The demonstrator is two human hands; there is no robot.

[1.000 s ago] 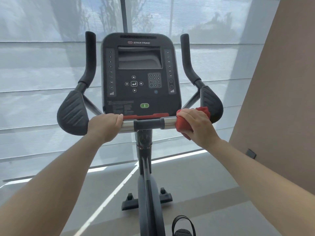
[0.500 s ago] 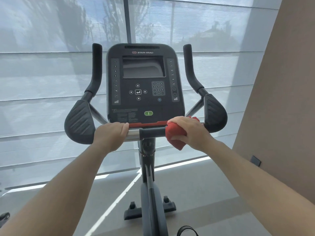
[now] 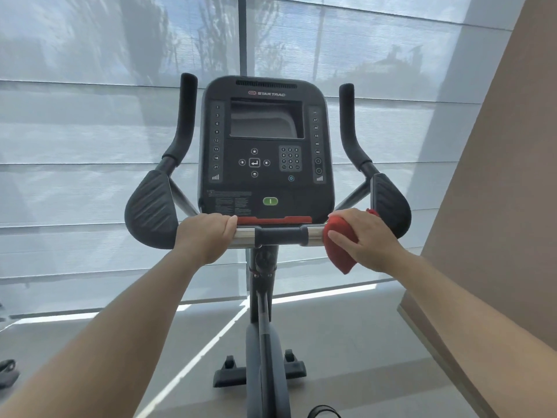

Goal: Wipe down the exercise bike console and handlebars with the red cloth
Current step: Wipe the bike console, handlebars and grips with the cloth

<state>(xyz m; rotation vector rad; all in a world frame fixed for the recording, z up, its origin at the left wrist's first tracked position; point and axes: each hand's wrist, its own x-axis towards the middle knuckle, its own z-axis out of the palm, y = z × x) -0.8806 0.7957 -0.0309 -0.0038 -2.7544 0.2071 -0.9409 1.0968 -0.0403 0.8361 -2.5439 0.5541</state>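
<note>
The exercise bike's black console point(image 3: 266, 146) stands straight ahead, its screen dark. Below it runs the chrome handlebar crossbar point(image 3: 313, 235) with a dark clamp in the middle. My left hand point(image 3: 205, 235) grips the left part of the bar. My right hand point(image 3: 366, 236) wraps the red cloth point(image 3: 339, 254) around the bar's right part, next to the right black elbow pad point(image 3: 390, 203). A corner of the cloth hangs below the bar. Two upright black grips point(image 3: 349, 122) rise on either side of the console.
The left elbow pad point(image 3: 150, 209) sits beside my left hand. A beige wall point(image 3: 497, 176) stands close on the right. Shaded windows point(image 3: 90, 146) fill the background. The bike's post and base point(image 3: 260, 372) stand on a grey floor.
My right hand slid the red cloth left toward the clamp, then back right along the bar. The left hand has kept its grip. The camera view has shifted slightly.
</note>
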